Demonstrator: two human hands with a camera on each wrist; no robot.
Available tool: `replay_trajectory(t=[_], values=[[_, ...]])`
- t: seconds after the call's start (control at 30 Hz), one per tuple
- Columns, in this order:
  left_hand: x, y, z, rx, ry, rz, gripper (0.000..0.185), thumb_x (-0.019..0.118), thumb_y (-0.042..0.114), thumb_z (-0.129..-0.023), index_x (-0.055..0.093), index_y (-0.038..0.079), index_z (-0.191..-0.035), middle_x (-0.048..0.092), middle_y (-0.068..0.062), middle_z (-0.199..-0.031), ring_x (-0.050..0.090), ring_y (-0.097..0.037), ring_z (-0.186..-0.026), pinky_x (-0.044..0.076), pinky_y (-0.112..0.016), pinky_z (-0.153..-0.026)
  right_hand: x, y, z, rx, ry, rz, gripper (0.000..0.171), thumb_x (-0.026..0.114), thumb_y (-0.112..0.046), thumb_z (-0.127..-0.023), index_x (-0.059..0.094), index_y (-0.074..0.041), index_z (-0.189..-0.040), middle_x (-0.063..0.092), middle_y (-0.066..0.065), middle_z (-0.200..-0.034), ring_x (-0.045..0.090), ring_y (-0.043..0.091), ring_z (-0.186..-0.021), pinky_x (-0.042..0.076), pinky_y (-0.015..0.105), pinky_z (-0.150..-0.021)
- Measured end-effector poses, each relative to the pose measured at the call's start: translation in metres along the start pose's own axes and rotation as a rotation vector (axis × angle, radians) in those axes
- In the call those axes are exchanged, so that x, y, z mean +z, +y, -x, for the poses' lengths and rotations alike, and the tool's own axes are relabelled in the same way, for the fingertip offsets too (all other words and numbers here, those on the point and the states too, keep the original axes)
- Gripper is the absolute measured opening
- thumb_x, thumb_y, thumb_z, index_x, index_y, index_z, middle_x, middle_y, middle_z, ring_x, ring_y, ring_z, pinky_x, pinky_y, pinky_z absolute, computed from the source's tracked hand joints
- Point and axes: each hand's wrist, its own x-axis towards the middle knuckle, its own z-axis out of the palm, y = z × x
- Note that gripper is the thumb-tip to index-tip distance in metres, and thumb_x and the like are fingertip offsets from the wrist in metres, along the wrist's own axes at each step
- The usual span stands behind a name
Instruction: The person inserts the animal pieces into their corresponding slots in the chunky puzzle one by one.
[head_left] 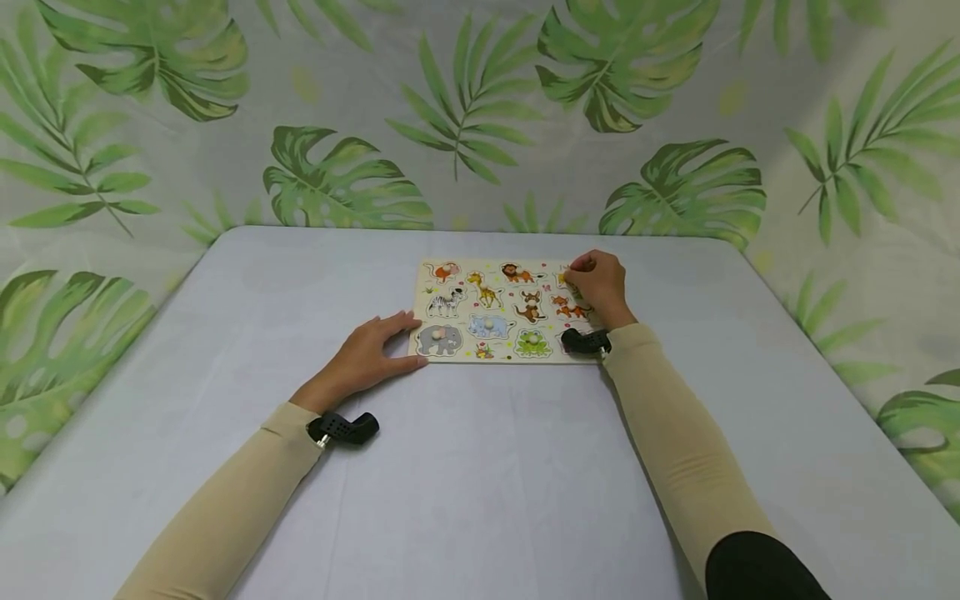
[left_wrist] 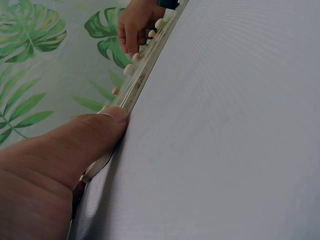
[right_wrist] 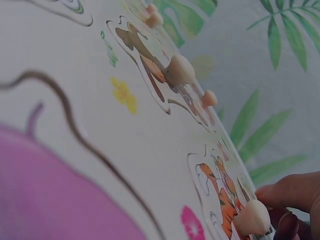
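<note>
— Wooden, is it, that puzzle board (head_left: 495, 310)?

— Looks so. One board, flat on the pale surface (head_left: 480, 467), with eleven animal pieces showing in three rows.

— And the left hand (head_left: 367, 357)?

— Spread flat on the surface, fingers straight, thumb tip touching the board's left edge by the elephant (head_left: 439, 339).

— The right hand (head_left: 597, 285)?

— At the far right corner, fingers curled, pinching one piece's knob (right_wrist: 253, 218) beside the tiger (head_left: 572, 307).

- Close over the animal puzzle board (right_wrist: 140, 150), wooden pegs standing up.
- Right hand (right_wrist: 295, 200), fingertips (right_wrist: 280, 192) curled beside the tiger piece (right_wrist: 222, 192) and its peg (right_wrist: 252, 218).
- Brown animal piece (right_wrist: 150, 60) further along; leaf-print cloth (right_wrist: 270, 90) behind.
</note>
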Motion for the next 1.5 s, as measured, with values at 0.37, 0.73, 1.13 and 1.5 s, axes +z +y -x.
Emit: replay_trajectory(t=[0.37,0.73,1.13,1.5], values=[[0.0029,-0.0034,0.0004,0.005,-0.009,0.012,0.067,0.072,0.046,-0.084,0.052,0.014,-0.139,0.04,-0.009,-0.15,0.033,-0.028,-0.14,0.017,-0.046,-0.118,0.0026,0.0052,0.0016,0.015,0.008,-0.008,0.015,0.072,-0.016,-0.085,0.066,-0.005,-0.095,0.065,0.013,-0.094,0.059,0.027,-0.083,0.052,0.04,-0.072],[0.0012,-0.005,0.0003,-0.009,-0.007,-0.008,0.068,0.071,0.048,-0.084,0.052,0.015,-0.14,0.04,-0.008,-0.15,0.033,-0.028,-0.14,0.018,-0.047,-0.118,0.0042,0.0011,-0.0005,0.015,0.013,0.031,0.016,0.073,-0.017,-0.084,0.066,-0.006,-0.093,0.066,0.013,-0.093,0.059,0.026,-0.083,0.05,0.04,-0.075],[0.0009,-0.0028,0.0056,0.0,-0.008,-0.001,0.067,0.073,0.045,-0.084,0.052,0.012,-0.139,0.041,-0.01,-0.15,0.034,-0.029,-0.14,0.018,-0.047,-0.118,0.0056,0.0052,0.0053,0.045,0.002,-0.054,0.018,0.071,-0.02,-0.088,0.065,-0.006,-0.097,0.064,0.012,-0.095,0.058,0.027,-0.085,0.051,0.041,-0.074],[0.0,-0.0029,0.006,-0.008,-0.012,0.01,0.069,0.073,0.047,-0.083,0.052,0.014,-0.139,0.04,-0.011,-0.151,0.031,-0.037,-0.139,0.019,-0.052,-0.117,0.0001,-0.0026,0.0042,0.04,0.014,-0.084,0.019,0.07,-0.024,-0.089,0.064,-0.009,-0.098,0.062,0.009,-0.097,0.057,0.024,-0.084,0.049,0.037,-0.071]])
